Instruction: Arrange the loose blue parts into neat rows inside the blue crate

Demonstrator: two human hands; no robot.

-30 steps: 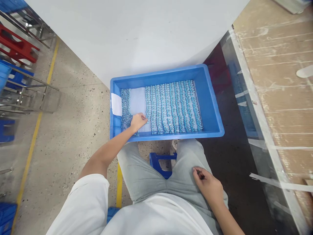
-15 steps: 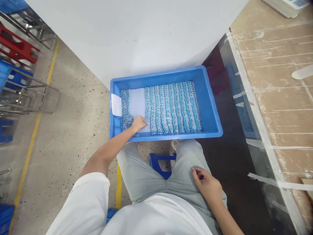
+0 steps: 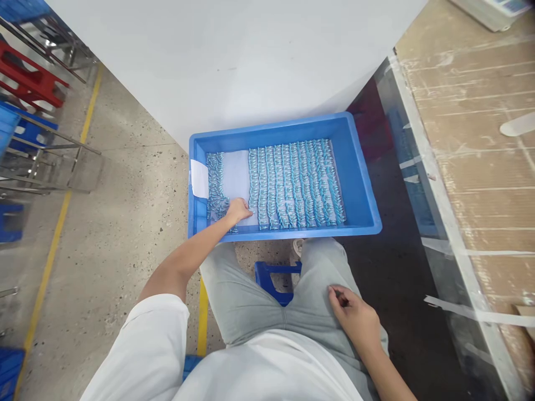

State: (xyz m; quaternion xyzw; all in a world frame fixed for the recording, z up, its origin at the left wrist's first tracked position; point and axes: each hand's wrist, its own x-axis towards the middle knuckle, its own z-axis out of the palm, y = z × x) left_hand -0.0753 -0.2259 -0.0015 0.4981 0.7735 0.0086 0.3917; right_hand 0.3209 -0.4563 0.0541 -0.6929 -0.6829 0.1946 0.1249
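Observation:
A blue plastic bin (image 3: 359, 184) sits on the floor in front of my knees. Inside it, several rows of small light-blue parts (image 3: 295, 181) lie on a white sheet (image 3: 234, 172), with one more column at the left. My left hand (image 3: 237, 211) reaches into the bin's near left corner, fingers curled on the parts at the bare strip's lower end; whether it grips any is hidden. My right hand (image 3: 355, 317) rests on my right thigh, fingers pinched on a small dark object (image 3: 340, 299).
A white wall rises behind the bin. A wooden workbench (image 3: 472, 139) with a clear edge runs along the right. I sit on a blue stool (image 3: 273, 278). Metal racks (image 3: 45, 161), red and blue frames stand at the left beyond a yellow floor line (image 3: 54, 245).
My left hand has slid slightly down and toward the bin's near edge among the parts. The right hand has stayed on my thigh.

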